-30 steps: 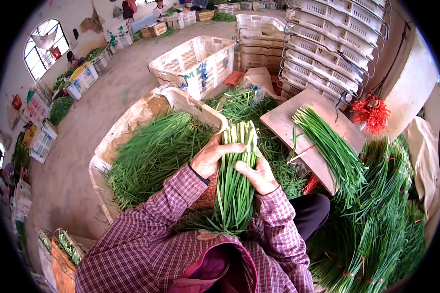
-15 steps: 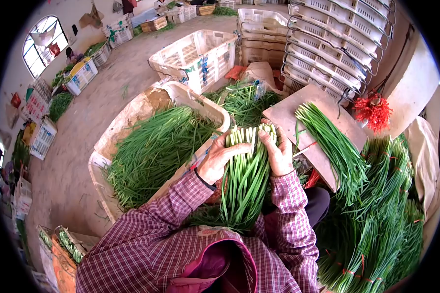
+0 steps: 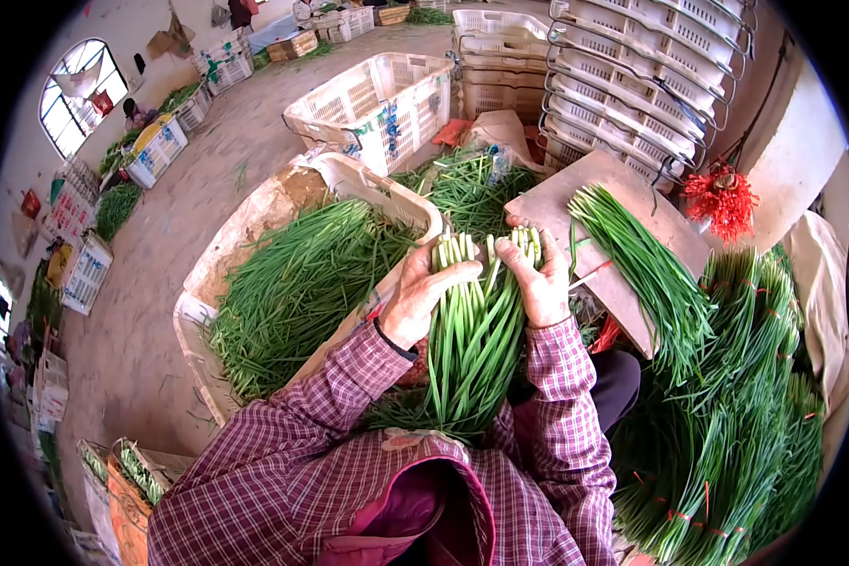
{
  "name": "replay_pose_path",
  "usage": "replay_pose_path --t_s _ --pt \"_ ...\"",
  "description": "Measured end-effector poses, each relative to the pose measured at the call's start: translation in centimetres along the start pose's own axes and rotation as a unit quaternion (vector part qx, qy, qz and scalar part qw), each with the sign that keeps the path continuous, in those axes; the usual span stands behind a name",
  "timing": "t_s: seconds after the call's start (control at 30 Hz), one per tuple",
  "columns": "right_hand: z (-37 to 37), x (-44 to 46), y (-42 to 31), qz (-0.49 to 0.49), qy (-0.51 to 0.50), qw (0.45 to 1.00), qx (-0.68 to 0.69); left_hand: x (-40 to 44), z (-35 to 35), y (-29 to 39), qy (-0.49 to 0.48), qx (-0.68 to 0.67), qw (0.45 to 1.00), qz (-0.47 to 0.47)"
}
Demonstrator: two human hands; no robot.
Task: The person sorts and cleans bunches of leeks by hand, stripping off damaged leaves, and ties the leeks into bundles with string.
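Observation:
A bunch of long green stalks (image 3: pixel 472 354) with pale cut ends hangs upright before my chest, its leaves spreading toward my lap. My left hand (image 3: pixel 424 294) grips its left side near the pale ends, thumb across the front. On the right side my right hand (image 3: pixel 541 281) grips the same bunch, thumb on the front near the top. A small gap shows between the two portions of pale ends. To the right, another bunch of green stalks (image 3: pixel 637 259) lies on a tilted board (image 3: pixel 590 185). Loose stalks (image 3: pixel 302 283) fill a white crate (image 3: pixel 196 330) at my left.
Red-tied bundles (image 3: pixel 726 434) are piled at the right. Red ties (image 3: pixel 720 201) hang beside a tall stack of white crates (image 3: pixel 632 90). Another white crate (image 3: pixel 377 108) stands ahead on the floor. People and more crates are along the far walls.
Both hands have moved slightly right with the bunch since the first frame. My right hand has shifted up to the pale ends, which now part into two portions.

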State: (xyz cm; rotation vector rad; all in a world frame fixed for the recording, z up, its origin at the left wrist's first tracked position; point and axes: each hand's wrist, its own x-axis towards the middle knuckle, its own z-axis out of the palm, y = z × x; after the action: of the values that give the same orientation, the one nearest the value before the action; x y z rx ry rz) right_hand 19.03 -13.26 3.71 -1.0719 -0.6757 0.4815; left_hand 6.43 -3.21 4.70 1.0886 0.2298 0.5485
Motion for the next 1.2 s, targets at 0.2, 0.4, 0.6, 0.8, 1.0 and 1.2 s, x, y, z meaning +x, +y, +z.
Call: replay_pose_path --t_s 0.2,0.4,0.6,0.8,1.0,1.2 --pt "1.5 -0.3 -1.3 -0.013 -0.017 0.998 -0.067 0.6 0.0 -0.4 -0.024 0.014 1.000 0.005" --pt "-0.6 0.4 -0.5 -0.061 0.058 0.996 -0.038 1.3 -0.4 0.7 -0.005 -0.029 0.999 0.020" --pt "-13.6 2.5 -1.3 -0.149 0.272 0.949 -0.066 3.1 -7.2 7.7 -0.001 -0.079 0.994 0.079" --pt "-19.8 2.4 -4.8 -0.237 0.341 0.905 -0.093 3.7 -11.1 12.1 0.037 -0.064 0.989 0.128" --pt "-4.1 1.5 -5.5 -0.182 0.066 0.958 -0.214 3.9 -6.1 8.9 -0.021 -0.020 0.995 0.092" --pt "5.1 2.1 -3.9 -0.152 -0.047 0.969 -0.186 3.8 -3.3 6.1 -0.047 -0.008 0.994 0.103"
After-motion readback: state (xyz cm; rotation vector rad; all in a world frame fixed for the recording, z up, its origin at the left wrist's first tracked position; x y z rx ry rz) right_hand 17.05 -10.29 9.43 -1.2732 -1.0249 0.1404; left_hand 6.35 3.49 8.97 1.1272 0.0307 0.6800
